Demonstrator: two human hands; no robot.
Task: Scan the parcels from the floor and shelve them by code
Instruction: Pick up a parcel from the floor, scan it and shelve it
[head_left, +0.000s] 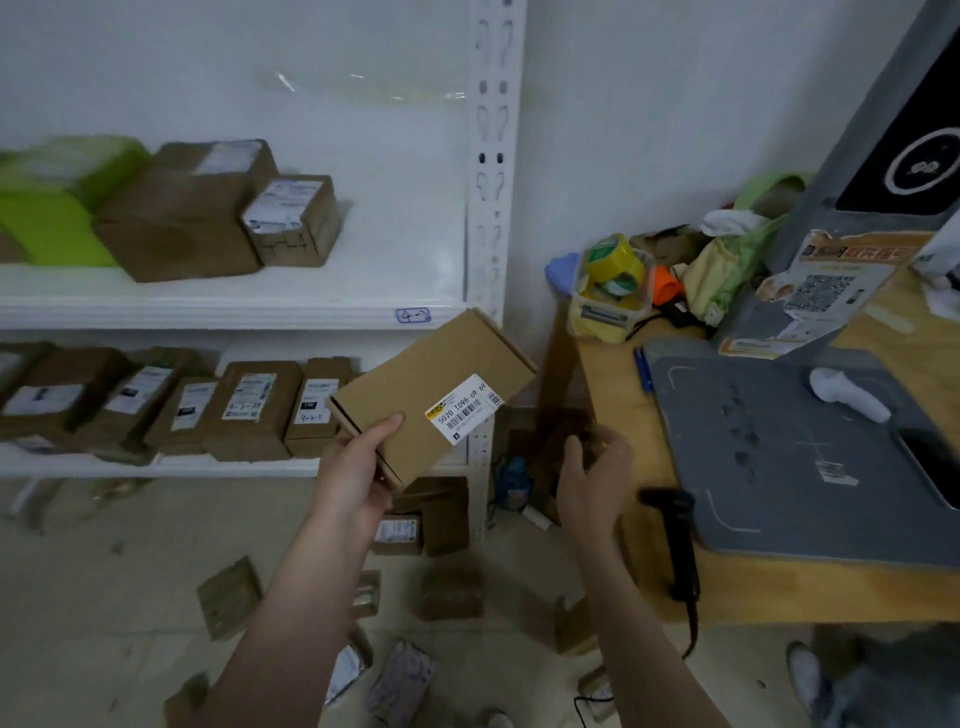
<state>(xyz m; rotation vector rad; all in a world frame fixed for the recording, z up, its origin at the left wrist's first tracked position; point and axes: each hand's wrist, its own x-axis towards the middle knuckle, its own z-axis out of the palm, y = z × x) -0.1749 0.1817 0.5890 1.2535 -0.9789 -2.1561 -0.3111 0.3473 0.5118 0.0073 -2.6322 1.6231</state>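
Observation:
My left hand (358, 467) grips a flat brown cardboard parcel (421, 384) by its near corner and holds it up in front of the white shelf rack (491, 208). A white and yellow barcode label (464, 408) faces me on its top. My right hand (592, 473) hovers to the right of the parcel, fingers loosely curled, holding nothing. A black handheld scanner (675, 540) lies at the wooden table's near left edge, just right of that hand. Several small parcels (228, 597) lie scattered on the floor below.
Both shelves (234, 301) carry brown boxes and green bags; a tag reading 4-2 (413, 315) marks the upper shelf edge. The wooden table (779, 587) holds a grey scanning pad (779, 441), a grey kiosk (883, 156), tape rolls in a tub (610, 291) and a white device (847, 395).

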